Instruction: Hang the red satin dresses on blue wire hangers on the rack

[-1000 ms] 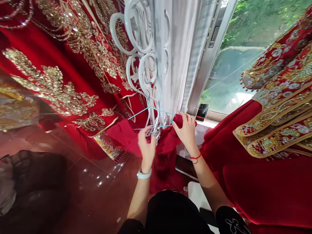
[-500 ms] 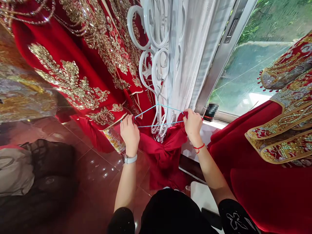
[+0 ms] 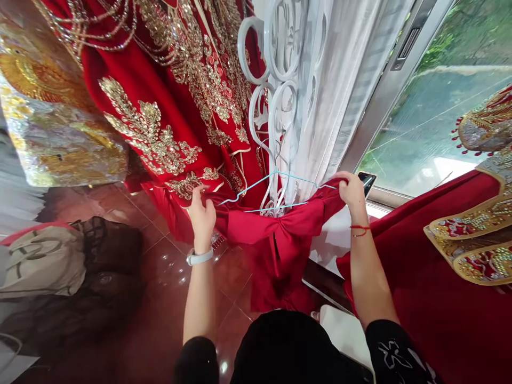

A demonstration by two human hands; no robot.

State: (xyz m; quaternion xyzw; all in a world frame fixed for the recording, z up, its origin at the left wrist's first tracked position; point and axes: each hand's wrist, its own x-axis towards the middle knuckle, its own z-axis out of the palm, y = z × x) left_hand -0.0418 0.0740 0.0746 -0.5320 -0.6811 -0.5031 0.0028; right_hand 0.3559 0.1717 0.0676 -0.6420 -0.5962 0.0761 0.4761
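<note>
A plain red dress (image 3: 256, 229) with a gathered front hangs on a thin light-blue hanger (image 3: 256, 184), whose hook is up at the white scrollwork rack. My right hand (image 3: 352, 193) is closed on the dress's right upper edge and pulls the fabric out past the hanger's end. At the other side, my left hand (image 3: 202, 216) has its fingers curled at the dress's left upper edge, beyond that end of the hanger. The fingertips there are partly hidden by the hand.
White scrollwork metal rack (image 3: 280, 96) stands ahead, beside a white curtain (image 3: 344, 80) and a window. Red gowns with gold beading (image 3: 152, 133) hang left; another embroidered red garment (image 3: 400, 256) is at right. A phone (image 3: 367, 183) lies by the sill. Bags (image 3: 44, 261) sit lower left.
Both hands have moved apart, stretching the dress's upper edge wider beyond the hanger ends. The view has shifted, so the surroundings appear farther right.
</note>
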